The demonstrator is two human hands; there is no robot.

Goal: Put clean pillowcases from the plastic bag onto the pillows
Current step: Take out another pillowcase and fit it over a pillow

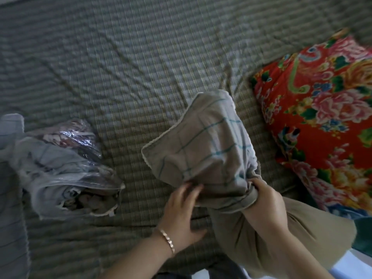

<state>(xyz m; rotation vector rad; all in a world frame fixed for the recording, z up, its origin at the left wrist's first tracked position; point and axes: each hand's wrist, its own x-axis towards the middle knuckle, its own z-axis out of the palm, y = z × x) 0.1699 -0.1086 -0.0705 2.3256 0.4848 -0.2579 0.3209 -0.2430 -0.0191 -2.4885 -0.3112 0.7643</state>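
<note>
The checked pillowcase [201, 141] is at the middle of the view, a little toward 5 o'clock, and it covers only the far end of the beige pillow [271, 242]. The rest of this pillow comes out bare toward 5 o'clock.

The two hands are apart, one on each side of the case's opening. The right hand [263, 200] clamps a bunched part of the hem. The left hand [181, 214], with a bracelet [167, 239] on the wrist, lays quite straight fingers on the hem with the thumb spread away, and I do not see it pinch the cloth.

I think the main risk is an uneven pull. Only one side is really gripped, so the case may twist on the pillow, or the hem may fold under and jam. The pillow is soft, so it can buckle inside and leave the far corners unfilled. The picture is blurred, so I cannot tell whether those corners are already filled.

The plastic bag [66, 168] lies at 8 o'clock on the bed cover [120, 57], open, with more cloth inside. A red floral pillow [322, 107] lies at 3 o'clock, just beside the work, and a wide pull can push against it.
</note>
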